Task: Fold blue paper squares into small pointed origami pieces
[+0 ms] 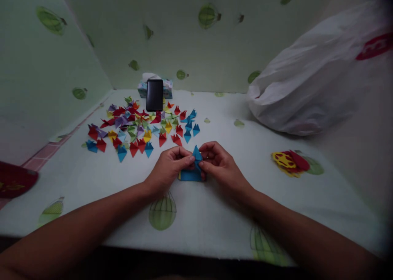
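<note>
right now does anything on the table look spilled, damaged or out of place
Nothing looks spilled or damaged. The phone stands upright among the folded papers, apparently leaning on the tissue box, probably deliberately.

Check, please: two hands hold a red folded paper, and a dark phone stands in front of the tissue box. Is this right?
Only the colour is wrong: in the head view, the folded paper held by the left hand and right hand is blue, not red. The dark phone does stand in front of the tissue box.

bare forearms (104, 211), bare wrists (146, 190), bare fingers (213, 146)
</note>
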Available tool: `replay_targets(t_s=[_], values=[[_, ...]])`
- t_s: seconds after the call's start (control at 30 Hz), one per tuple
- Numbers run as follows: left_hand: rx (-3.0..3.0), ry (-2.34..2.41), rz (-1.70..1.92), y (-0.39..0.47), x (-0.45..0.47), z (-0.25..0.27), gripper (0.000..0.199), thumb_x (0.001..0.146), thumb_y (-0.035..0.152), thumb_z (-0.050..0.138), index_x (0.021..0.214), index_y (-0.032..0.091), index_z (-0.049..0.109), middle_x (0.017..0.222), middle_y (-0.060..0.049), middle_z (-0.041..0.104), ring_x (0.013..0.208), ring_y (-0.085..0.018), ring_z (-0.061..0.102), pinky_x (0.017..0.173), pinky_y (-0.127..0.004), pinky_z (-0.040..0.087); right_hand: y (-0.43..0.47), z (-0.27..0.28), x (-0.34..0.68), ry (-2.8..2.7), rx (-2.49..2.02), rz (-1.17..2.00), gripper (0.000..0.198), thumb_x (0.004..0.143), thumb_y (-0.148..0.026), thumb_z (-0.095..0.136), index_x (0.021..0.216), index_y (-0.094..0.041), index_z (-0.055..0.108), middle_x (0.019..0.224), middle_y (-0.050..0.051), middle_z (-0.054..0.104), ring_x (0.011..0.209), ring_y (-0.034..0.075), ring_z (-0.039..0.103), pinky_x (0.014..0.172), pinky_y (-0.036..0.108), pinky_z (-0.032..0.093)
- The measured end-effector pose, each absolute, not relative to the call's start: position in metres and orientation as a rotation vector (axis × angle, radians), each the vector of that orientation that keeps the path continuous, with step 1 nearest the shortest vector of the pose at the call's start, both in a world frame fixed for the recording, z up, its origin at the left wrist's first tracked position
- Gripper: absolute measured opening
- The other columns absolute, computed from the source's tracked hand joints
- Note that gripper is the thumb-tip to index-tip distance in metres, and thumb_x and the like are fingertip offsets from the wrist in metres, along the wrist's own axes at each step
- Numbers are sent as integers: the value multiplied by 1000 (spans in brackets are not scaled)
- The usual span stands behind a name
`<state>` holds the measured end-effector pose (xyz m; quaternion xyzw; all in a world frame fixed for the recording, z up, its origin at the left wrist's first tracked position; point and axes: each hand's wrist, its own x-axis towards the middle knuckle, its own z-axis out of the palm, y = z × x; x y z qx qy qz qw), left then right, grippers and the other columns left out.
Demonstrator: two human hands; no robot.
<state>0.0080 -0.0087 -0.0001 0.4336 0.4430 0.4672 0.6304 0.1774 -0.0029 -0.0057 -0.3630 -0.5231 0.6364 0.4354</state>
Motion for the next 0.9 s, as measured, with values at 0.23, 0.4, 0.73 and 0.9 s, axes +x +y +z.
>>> replay_targets(t_s=[0.23,0.4,0.73,0.9], values=[[1013,1049,1109,-9,7,-3,21,72,28,81,74,15,64,72,1,64,69,-11,60,70,-25,48,-4,-3,179,-1338,-912,1489,23,82,-28,68,98,-24,53,83,-4,56,56,9,55,51,26,48],[1007,1009,1106,-9,8,-6,22,70,27,82,77,15,65,76,1,67,72,-12,62,72,-25,49,-5,-3,176,-1355,-915,1475,26,77,-23,71,95,-26,51,81,-3,56,60,11,53,50,25,46],[1078,1013,1053,-11,9,1,22,71,23,79,77,16,59,71,3,64,67,-10,60,67,-24,47,-5,-5,177,-1318,-923,1497,18,82,-27,68,93,-23,53,66,-6,58,51,10,55,51,26,47],[1097,1004,1029,-13,10,2,22,71,22,78,77,16,58,70,2,65,67,-10,61,66,-24,47,-5,-6,178,-1336,-954,1469,15,87,-32,65,89,-22,54,58,-6,59,49,11,55,51,26,46]])
